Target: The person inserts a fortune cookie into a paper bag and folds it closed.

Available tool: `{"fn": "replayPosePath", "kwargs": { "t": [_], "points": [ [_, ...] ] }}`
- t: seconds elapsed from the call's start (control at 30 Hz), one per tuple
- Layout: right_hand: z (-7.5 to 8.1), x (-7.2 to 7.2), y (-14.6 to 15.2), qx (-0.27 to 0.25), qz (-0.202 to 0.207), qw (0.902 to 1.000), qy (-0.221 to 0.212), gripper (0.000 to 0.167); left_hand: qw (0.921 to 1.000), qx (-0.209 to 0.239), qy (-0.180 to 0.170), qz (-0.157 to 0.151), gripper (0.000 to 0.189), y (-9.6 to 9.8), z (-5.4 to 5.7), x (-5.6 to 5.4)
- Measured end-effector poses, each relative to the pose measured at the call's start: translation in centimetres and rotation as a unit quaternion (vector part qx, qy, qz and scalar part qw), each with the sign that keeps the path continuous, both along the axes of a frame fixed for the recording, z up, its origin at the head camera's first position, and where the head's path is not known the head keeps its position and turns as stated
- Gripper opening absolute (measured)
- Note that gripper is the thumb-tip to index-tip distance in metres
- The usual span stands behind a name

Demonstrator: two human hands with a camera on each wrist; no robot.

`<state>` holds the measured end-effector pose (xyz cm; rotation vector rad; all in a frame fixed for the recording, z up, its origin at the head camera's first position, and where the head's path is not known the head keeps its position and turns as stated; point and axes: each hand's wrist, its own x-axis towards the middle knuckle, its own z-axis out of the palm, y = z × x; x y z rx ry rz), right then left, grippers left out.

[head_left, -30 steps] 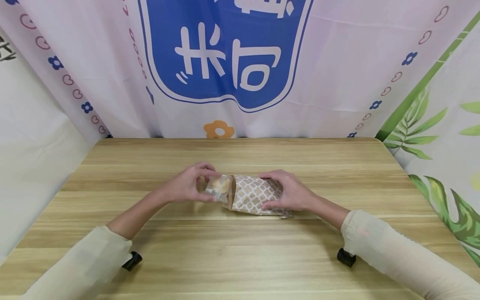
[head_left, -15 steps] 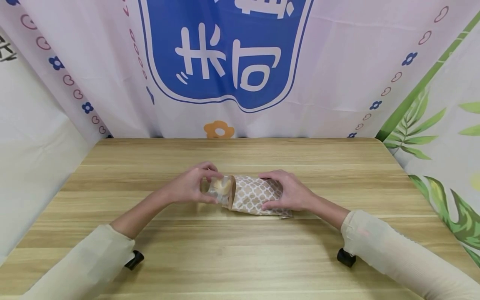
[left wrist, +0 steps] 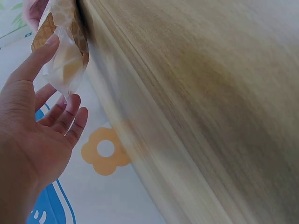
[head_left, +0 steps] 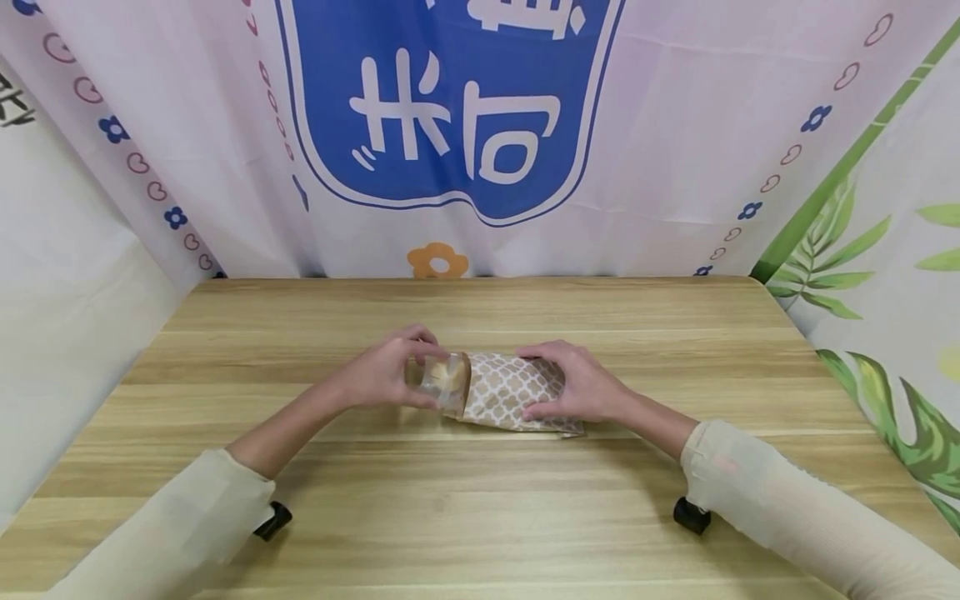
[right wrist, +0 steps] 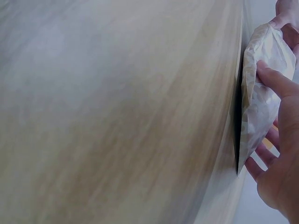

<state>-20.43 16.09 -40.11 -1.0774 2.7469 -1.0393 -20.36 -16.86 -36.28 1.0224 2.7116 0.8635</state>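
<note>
A brown paper bag (head_left: 495, 390) with a white lattice print lies on its side at mid-table, its mouth facing left. Partly inside that mouth is a clear plastic packet (head_left: 447, 379) with a pale yellow, bread-like piece in it. My left hand (head_left: 386, 372) holds the packet's outer end between thumb and fingers. In the left wrist view, the thumb (left wrist: 52, 41) lies against the clear plastic packet (left wrist: 69, 65). My right hand (head_left: 581, 385) grips the bag across its closed right end. The packet's inner end is hidden by the paper.
The wooden table (head_left: 450, 517) has its far edge just behind the hands, against a printed curtain (head_left: 637, 208). Black wrist devices (head_left: 273, 521) hang under both sleeves, close over the tabletop.
My left hand has shifted slightly right, pushing the packet a little further into the bag's mouth. My right hand and the bag have stayed put.
</note>
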Motion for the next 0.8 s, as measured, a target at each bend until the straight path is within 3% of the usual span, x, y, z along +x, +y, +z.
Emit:
{"fn": "replayPosePath", "kwargs": {
  "t": [0.8],
  "points": [
    [-0.1,0.0,0.0,0.0,-0.004,1.0,-0.005,0.089,0.9995,0.026,0.018,0.005,0.065,1.5,-1.0,0.0]
  ]
}}
